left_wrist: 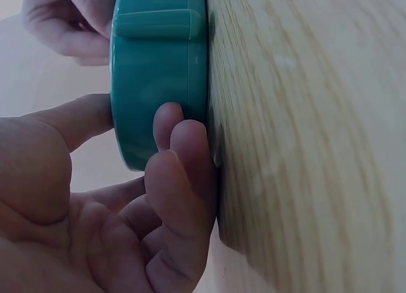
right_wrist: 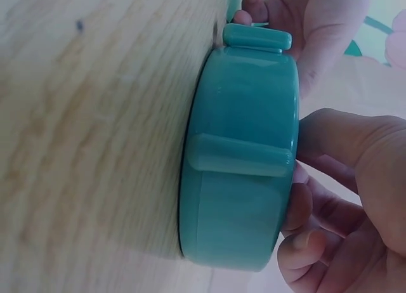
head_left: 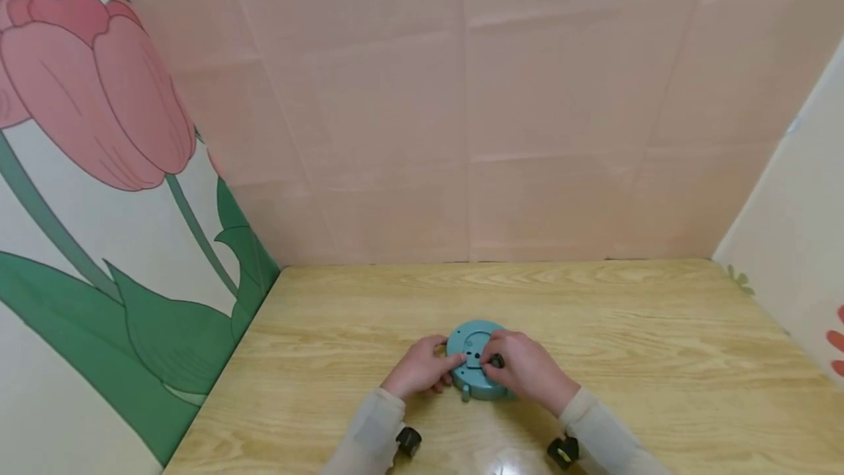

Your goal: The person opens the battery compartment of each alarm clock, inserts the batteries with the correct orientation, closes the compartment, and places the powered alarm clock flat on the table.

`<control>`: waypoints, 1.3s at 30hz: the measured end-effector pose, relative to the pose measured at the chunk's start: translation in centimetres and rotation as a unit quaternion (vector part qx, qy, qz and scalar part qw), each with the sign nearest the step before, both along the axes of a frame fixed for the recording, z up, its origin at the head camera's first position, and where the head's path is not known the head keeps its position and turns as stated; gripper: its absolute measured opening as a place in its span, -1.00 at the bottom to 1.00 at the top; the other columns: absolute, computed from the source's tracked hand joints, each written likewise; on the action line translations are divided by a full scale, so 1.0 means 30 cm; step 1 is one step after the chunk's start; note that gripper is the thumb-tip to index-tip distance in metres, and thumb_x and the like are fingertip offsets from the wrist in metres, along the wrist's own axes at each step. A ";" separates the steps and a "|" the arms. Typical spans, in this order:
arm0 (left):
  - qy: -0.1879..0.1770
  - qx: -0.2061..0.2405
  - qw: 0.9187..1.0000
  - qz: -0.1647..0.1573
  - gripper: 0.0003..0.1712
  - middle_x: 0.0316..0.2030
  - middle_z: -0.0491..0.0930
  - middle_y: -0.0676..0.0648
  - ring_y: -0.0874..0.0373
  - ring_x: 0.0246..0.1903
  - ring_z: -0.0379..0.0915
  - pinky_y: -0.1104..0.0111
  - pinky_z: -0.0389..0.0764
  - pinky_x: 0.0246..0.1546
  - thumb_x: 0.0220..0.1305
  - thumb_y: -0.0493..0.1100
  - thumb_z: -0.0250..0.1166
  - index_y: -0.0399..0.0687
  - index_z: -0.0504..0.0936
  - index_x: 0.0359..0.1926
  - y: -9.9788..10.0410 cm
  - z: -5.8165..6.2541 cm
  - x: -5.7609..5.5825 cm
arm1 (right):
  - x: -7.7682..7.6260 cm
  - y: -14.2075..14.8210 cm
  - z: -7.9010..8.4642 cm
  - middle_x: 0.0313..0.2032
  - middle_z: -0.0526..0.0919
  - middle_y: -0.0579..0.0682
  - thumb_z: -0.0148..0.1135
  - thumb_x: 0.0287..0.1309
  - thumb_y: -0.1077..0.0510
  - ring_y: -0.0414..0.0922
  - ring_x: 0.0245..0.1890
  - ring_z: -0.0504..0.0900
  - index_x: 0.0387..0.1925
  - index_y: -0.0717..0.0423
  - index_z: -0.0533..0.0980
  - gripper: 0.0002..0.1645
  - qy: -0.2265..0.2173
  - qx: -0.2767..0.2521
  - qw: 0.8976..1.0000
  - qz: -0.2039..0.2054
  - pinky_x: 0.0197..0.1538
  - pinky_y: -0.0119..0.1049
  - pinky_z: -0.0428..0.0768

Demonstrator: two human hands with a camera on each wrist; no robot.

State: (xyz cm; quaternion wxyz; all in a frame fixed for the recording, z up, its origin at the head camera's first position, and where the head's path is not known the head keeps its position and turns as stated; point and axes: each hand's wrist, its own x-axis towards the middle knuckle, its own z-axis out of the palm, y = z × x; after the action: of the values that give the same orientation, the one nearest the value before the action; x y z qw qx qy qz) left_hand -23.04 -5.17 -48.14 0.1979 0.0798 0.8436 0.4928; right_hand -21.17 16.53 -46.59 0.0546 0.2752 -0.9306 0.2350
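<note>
A round teal clock (head_left: 476, 391) lies flat with its back up, two stubby feet on its rim toward the person. Small dark knobs (head_left: 473, 355) show on the recessed back. My left hand (head_left: 424, 367) holds the clock from the left, thumb on the back and fingers against the side, as the left wrist view shows of its rim (left_wrist: 152, 71). My right hand (head_left: 527, 369) is over the right part of the back, thumb and fingertips together at a small dark piece (head_left: 497, 361); its kind is not clear. In the right wrist view those fingertips meet the clock's back edge (right_wrist: 241, 115).
The clock is on a wood-grain table (head_left: 330, 314). A pinkish sheet (head_left: 461, 130) hangs behind it. A wall with a painted tulip (head_left: 99, 79) stands on the left, a pale wall (head_left: 798, 226) on the right. Dark wrist cameras (head_left: 409, 441) sit at both sleeves.
</note>
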 end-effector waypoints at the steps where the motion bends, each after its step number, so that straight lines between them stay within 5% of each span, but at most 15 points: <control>1: 0.000 0.001 1.000 0.000 -0.26 -0.51 0.65 -0.08 0.11 -0.60 0.51 0.32 0.55 -0.61 0.33 0.16 0.33 -0.15 0.41 0.36 0.000 0.000 0.000 | 0.001 0.001 0.001 -0.33 0.63 -0.24 0.44 0.10 0.19 -0.25 -0.26 0.62 -0.36 -0.01 0.74 -0.95 0.000 0.002 1.000 0.000 -0.17 -0.24 0.68; 12: -0.002 0.006 1.000 0.002 -0.30 -0.49 0.65 -0.09 0.11 -0.59 0.52 0.31 0.56 -0.60 0.33 0.17 0.32 -0.09 0.44 0.35 0.000 0.007 0.002 | 0.003 -0.004 0.012 -0.36 0.60 -0.23 0.41 0.04 0.24 -0.27 -0.31 0.59 -0.41 -0.02 0.72 -0.92 0.020 0.017 1.000 -0.001 -0.25 -0.32 0.64; 27: 0.021 -0.030 0.999 -0.006 -0.31 -0.51 0.65 -0.06 0.11 -0.64 0.49 0.31 0.48 -0.69 0.22 0.22 0.41 -0.08 0.55 0.23 0.008 0.015 0.009 | 0.003 -0.010 -0.015 -0.40 0.61 -0.28 0.48 0.06 0.20 -0.31 -0.32 0.57 -0.46 -0.10 0.72 -0.89 -0.035 -0.041 0.997 -0.061 -0.20 -0.31 0.63; 35: 0.032 -0.034 0.999 0.017 -0.53 -0.54 0.62 -0.04 0.14 -0.63 0.46 0.36 0.46 -0.67 0.19 0.14 0.45 -0.03 0.66 0.00 0.014 0.021 0.009 | 0.020 -0.037 0.007 -0.35 0.60 -0.15 0.54 0.00 0.20 -0.21 -0.26 0.53 -0.58 -0.14 0.67 -0.79 -0.121 -0.104 0.975 -0.158 -0.10 -0.12 0.59; 37: 0.034 -0.036 0.999 0.018 -0.52 -0.54 0.63 -0.04 0.13 -0.63 0.48 0.37 0.46 -0.66 0.18 0.14 0.46 -0.05 0.67 0.00 0.015 0.020 0.009 | 0.020 -0.033 0.009 -0.26 0.57 0.01 0.58 -0.04 0.14 -0.13 -0.23 0.53 -0.49 -0.03 0.65 -0.82 -0.134 -0.107 0.968 -0.182 -0.10 -0.08 0.58; 39: 0.033 -0.038 0.999 0.020 -0.48 -0.54 0.63 -0.04 0.12 -0.63 0.49 0.37 0.46 -0.66 0.17 0.14 0.46 -0.07 0.67 0.04 0.017 0.022 0.012 | 0.021 -0.025 0.007 -0.14 0.47 0.19 0.61 -0.09 0.05 -0.03 -0.20 0.53 -0.25 0.10 0.62 -0.61 -0.155 -0.112 0.959 -0.211 -0.12 -0.06 0.59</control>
State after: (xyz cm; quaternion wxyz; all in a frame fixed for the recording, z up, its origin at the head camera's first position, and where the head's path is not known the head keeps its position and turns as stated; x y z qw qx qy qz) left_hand -22.67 -4.65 -47.48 0.1631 0.0715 0.8691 0.4615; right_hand -20.54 15.78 -46.39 -0.0118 0.0248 -0.9323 0.3607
